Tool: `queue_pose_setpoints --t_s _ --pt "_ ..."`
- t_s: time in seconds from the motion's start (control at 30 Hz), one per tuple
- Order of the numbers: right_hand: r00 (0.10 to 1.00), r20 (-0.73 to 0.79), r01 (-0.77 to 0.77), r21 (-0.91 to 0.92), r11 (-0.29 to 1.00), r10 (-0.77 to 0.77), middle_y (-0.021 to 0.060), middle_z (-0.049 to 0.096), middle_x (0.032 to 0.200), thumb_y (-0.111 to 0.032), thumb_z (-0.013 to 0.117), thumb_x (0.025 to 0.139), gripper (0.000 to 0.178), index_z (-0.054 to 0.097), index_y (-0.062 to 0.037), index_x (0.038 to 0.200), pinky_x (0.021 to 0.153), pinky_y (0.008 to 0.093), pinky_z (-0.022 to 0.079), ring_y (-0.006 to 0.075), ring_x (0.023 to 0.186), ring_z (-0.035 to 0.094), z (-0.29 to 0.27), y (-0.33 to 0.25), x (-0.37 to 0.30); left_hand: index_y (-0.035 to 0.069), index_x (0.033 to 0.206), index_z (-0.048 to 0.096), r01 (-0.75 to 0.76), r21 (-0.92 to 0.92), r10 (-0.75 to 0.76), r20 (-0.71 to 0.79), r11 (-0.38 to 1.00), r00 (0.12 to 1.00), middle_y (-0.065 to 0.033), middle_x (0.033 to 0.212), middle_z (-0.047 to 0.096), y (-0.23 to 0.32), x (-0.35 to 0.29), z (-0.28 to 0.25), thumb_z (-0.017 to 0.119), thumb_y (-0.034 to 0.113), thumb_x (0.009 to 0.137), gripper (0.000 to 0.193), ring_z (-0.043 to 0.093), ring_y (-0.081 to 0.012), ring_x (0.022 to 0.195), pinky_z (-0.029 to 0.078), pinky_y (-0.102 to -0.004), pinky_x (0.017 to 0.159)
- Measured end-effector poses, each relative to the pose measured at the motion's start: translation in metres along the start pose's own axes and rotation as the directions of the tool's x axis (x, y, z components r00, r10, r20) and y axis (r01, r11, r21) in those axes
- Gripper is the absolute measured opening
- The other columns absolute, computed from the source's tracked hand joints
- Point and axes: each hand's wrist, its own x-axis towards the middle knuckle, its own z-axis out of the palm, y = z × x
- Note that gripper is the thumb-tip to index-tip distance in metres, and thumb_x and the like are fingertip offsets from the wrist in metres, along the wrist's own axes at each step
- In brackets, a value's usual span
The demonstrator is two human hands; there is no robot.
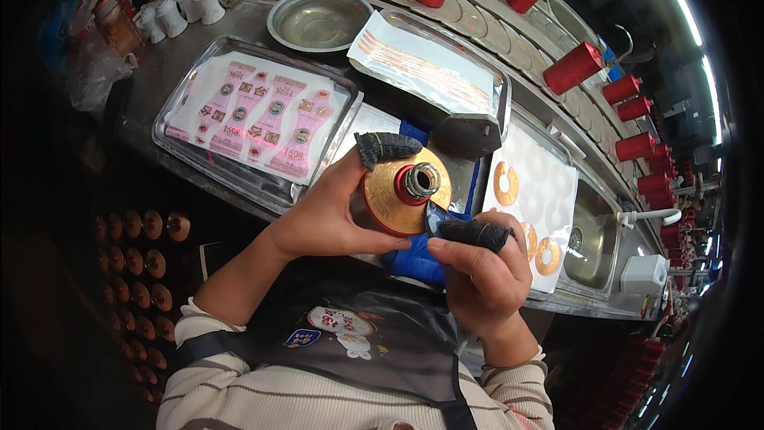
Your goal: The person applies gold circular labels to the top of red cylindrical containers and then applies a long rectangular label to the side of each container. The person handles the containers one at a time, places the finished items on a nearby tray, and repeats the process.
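My left hand (330,211) is wrapped round a bottle (390,191) whose gold shoulder and open mouth face up at me. A red ring circles the base of its neck. In my right hand (485,271) a small flat blue-grey piece (435,218), like a scraper, is pinched between thumb and forefinger. Its end meets the gold shoulder beside the neck. Dark finger covers sleeve a finger on each hand. Blue cloth (422,261) lies beneath the bottle. To the right, gold ring-shaped stickers (547,256) sit on a white backing sheet (541,183).
A metal tray (169,127) of pink-and-white label sheets stands left, with a steel bowl (318,22) and another tray (503,111) behind. A dark metal block (469,135) rises just beyond the bottle. The sink (593,239) is right; red bottles (573,69) line the conveyor.
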Motion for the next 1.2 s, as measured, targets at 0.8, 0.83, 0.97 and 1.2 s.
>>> queue_pose_setpoints --t_s 0.8,0.83,0.97,1.2 --pt "0.999 -0.037 -0.031 0.109 0.994 0.036 0.0095 0.069 0.089 0.014 0.071 0.065 0.04 0.076 -0.0054 0.099 0.073 0.0349 0.054 0.0286 0.084 0.066 0.007 0.002 0.042 0.004 0.135 0.047 -0.018 0.369 0.253 -0.599 0.929 0.76 -0.021 0.129 0.049 -0.002 0.026 0.065 0.091 0.031 0.067 0.086 0.049 -0.0423 0.121 0.042 -0.0509 0.103" --pt "1.0 -0.009 0.016 0.132 0.991 -0.015 0.0095 0.069 0.089 0.014 0.071 0.065 0.04 0.076 -0.0056 0.099 0.073 0.035 0.054 0.0287 0.084 0.066 0.01 0.0 0.045 0.004 0.135 0.046 -0.024 0.462 0.33 -0.595 0.887 0.733 -0.0208 0.129 0.048 -0.007 0.028 0.065 0.092 0.032 0.065 0.088 0.048 -0.0424 0.121 0.041 -0.0512 0.103" --pt "0.989 -0.09 -0.088 0.269 0.959 0.116 0.0108 0.07 0.089 0.015 0.077 0.069 0.037 0.073 -0.0049 0.099 0.072 0.0342 0.052 0.0267 0.083 0.065 0.004 0.003 0.041 0.004 0.144 0.034 -0.08 0.266 0.214 -0.527 0.961 0.822 -0.021 0.14 0.039 -0.008 0.025 0.049 0.095 0.038 0.065 0.105 0.046 -0.0413 0.127 0.038 -0.0501 0.109" --pt "0.966 -0.094 -0.205 0.28 0.938 0.24 0.0113 0.069 0.091 0.016 0.077 0.071 0.035 0.07 -0.0028 0.099 0.077 0.0321 0.05 0.0243 0.087 0.064 0.006 0.017 0.035 0.001 0.154 0.015 0.057 0.079 -0.052 -0.069 0.995 0.996 -0.0256 0.142 0.046 -0.01 0.03 0.006 0.091 0.031 0.07 0.117 0.053 -0.0391 0.128 0.044 -0.0447 0.107"
